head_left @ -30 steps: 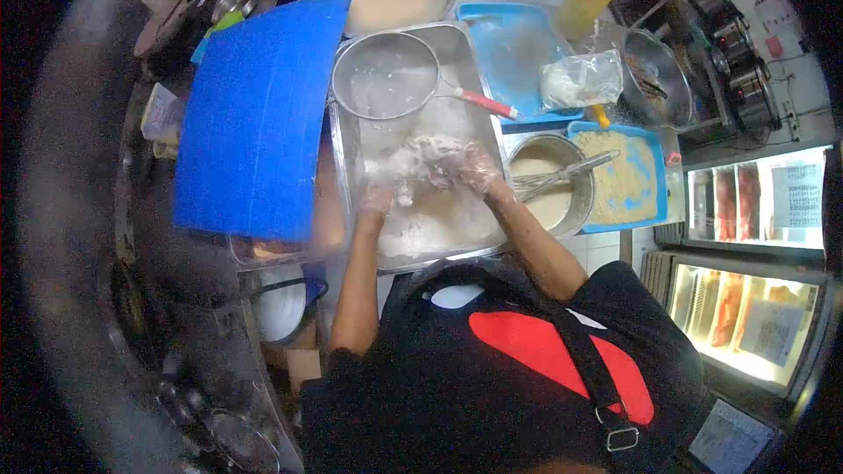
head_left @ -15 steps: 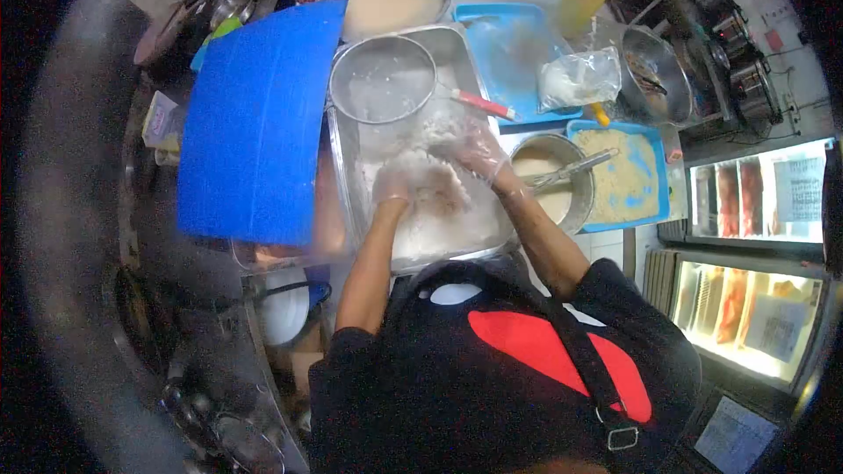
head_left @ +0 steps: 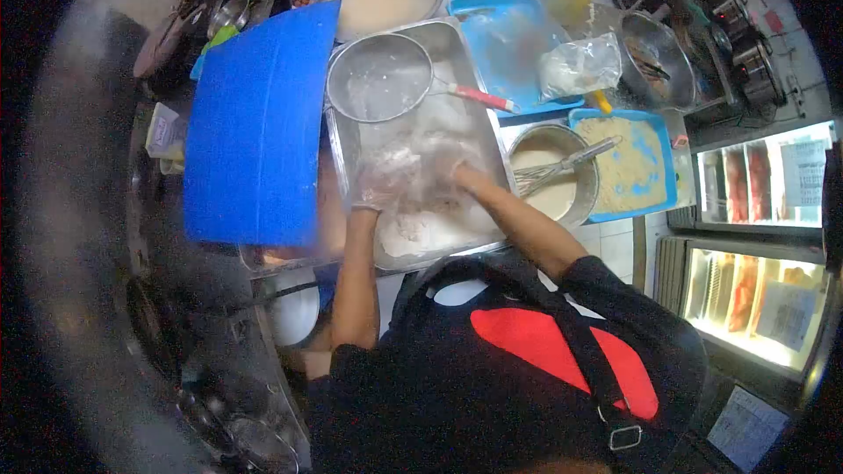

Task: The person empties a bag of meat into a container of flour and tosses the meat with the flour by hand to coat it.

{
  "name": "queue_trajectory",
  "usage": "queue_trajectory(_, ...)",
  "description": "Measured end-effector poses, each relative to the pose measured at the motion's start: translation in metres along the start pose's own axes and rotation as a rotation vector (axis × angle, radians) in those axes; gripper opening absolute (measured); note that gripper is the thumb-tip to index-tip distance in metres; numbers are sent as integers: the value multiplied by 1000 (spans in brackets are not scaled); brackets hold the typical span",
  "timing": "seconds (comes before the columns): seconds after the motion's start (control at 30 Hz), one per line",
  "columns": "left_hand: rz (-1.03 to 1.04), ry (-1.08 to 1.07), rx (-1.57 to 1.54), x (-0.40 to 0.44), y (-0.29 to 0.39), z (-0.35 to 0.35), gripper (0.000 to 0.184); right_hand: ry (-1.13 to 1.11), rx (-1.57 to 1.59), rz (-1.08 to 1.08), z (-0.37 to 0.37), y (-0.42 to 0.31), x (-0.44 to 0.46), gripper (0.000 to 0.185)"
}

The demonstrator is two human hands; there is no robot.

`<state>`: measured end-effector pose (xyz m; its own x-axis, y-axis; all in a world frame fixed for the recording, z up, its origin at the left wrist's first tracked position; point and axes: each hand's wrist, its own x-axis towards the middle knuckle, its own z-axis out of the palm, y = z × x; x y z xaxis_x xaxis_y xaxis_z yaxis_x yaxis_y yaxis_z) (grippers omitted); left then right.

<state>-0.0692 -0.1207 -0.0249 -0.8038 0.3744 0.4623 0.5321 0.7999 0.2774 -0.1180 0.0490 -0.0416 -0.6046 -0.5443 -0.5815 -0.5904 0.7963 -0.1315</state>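
Both hands are in clear plastic gloves, low over a metal tray (head_left: 488, 136) that holds white flour (head_left: 421, 233). My left hand (head_left: 376, 186) is at the tray's left side, in or just above the flour. Close beside it, my right hand (head_left: 442, 167) is smeared by motion. Fingers of both hands are blurred and dusted, so what they hold, if anything, is hidden. A round mesh sieve (head_left: 380, 79) with a red handle (head_left: 480, 96) rests across the far part of the tray.
A blue board (head_left: 255, 132) stands left of the tray. To the right are a pot of batter (head_left: 549, 202) with a whisk (head_left: 571, 167) and a blue tray of crumbs (head_left: 628, 162). Behind lie a wide bowl of pale liquid (head_left: 382, 0), a blue tray (head_left: 505, 48) and a plastic bag (head_left: 580, 68).
My right hand has moved left and slightly down, closer to my left hand. My left hand has shifted a little left. The flour heaped between them looks spread and blurred.
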Motion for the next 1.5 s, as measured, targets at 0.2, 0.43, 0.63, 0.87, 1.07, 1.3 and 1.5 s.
queue_trajectory(0.2,-282,-367,101,3,-1,-3,30,313,-107,-146,81,-14,-11,20)
queue_trajectory(0.43,-495,-596,40,-19,18,24,47,493,103,-130,59,35,15,17)
queue_trajectory(0.63,-837,-557,-242,-6,8,50,47,187,151,-12,72,24,48,28)
queue_trajectory(0.87,-620,-255,-507,-7,13,-10,36,290,743,-340,38,58,-12,34)
queue_trajectory(1.07,-588,-119,-549,19,19,-45,31,430,701,-26,-51,18,-82,45)
queue_trajectory(1.3,-673,6,-713,30,37,-62,24,861,617,-395,-50,18,-93,38)
queue_trajectory(1.5,-421,-112,-384,32,21,-58,17,919,584,-308,-67,23,-105,46)
